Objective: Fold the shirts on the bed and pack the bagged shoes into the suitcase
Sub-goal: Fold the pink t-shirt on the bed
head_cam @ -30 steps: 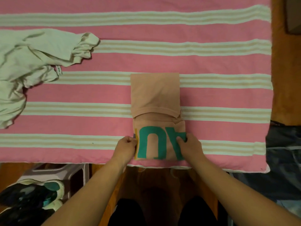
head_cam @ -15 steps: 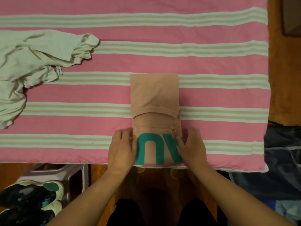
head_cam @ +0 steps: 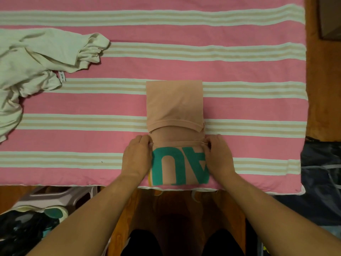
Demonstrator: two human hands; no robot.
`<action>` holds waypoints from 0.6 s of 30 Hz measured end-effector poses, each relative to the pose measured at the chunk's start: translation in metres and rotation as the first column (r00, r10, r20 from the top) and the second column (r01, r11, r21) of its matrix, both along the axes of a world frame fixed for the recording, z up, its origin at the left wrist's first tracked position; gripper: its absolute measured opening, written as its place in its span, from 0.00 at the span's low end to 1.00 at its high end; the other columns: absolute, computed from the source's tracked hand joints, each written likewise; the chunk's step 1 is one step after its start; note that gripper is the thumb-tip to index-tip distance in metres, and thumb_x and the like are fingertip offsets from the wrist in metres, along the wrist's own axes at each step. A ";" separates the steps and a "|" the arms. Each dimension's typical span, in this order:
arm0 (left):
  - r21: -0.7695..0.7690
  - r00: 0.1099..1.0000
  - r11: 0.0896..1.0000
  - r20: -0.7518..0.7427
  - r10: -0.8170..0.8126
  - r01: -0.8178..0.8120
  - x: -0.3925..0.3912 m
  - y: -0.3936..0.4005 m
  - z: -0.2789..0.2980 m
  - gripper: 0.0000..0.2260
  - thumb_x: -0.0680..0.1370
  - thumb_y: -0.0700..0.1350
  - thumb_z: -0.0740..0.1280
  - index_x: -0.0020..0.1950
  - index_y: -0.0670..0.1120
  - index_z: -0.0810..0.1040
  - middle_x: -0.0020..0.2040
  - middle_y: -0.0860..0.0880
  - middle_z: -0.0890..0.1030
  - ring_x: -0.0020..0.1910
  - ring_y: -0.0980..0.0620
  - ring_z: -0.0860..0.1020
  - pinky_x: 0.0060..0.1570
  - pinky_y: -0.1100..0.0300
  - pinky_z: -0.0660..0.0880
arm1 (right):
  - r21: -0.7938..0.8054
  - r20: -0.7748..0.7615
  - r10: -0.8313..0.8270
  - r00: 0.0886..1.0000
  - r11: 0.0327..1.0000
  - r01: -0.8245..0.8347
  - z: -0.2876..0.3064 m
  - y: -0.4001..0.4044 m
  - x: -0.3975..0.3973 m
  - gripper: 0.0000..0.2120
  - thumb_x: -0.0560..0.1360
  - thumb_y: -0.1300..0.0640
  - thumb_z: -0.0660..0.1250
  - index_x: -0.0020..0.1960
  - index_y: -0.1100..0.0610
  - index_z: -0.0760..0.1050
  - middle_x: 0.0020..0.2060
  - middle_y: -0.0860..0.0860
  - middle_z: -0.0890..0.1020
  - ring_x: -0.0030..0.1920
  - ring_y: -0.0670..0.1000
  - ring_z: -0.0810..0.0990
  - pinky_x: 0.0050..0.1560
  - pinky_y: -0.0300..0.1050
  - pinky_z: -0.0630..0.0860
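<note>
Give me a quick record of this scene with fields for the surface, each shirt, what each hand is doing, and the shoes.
surface: pink striped bedspread
peach shirt: folded into a narrow strip, teal print on the near fold
cream shirt: crumpled, unfolded, far left of the bed
left hand: grips the near fold's left edge
right hand: grips the near fold's right edge
shoes: on the floor, lower left, beside a plastic stool

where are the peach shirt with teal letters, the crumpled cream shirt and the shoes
peach shirt with teal letters (head_cam: 174, 102), head view, plain folded upper panel
crumpled cream shirt (head_cam: 33, 58), head view, middle of heap
dark shoes with teal trim (head_cam: 27, 230), head view, dark upper
</note>
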State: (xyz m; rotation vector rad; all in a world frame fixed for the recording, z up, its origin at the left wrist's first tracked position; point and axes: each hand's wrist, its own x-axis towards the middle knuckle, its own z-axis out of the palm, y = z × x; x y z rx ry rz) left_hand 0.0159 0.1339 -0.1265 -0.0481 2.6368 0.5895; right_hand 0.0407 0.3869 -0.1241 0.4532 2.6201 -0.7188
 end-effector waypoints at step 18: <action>-0.034 0.992 0.999 -0.118 -0.033 0.030 -0.012 -0.002 0.008 0.06 0.82 0.46 0.66 0.53 0.46 0.81 0.47 0.50 0.75 0.45 0.49 0.73 0.46 0.48 0.77 | 0.074 -0.124 0.169 0.978 0.984 -0.160 0.005 -0.001 -0.015 0.08 0.82 0.57 0.63 0.53 0.61 0.78 0.48 0.52 0.73 0.46 0.51 0.71 0.45 0.48 0.77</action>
